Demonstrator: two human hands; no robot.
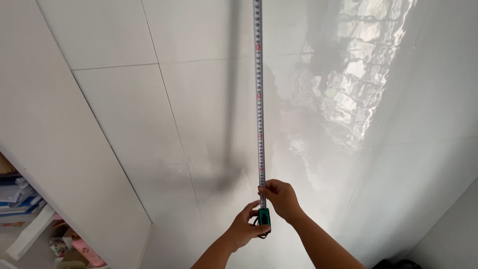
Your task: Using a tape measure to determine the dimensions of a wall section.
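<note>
Both hands are working low in the frame, at about 6 o'clock. Left hand (245,228) is curling closed around the green tape case (264,217), fingers wrapped under it. Right hand (282,198) is pinching shut on the tape blade (258,99) just above the case, thumb and fingertips pressing it from the side.

From the case the blade is running straight toward 12 o'clock, leaving the top edge of the view, so I cannot tell where its tip is sitting. It is lying close along the glossy white tiled wall (124,109), with its shadow falling just to the 9 o'clock side. At 8 o'clock a shelf (30,229) is holding stacked papers and boxes, well apart from the hands.

To do this well, I judge the person should be keeping the blade plumb against a tile joint, holding the pinch firm so the blade is not buckling, and steadying the case while reading the mark at the pinch.
</note>
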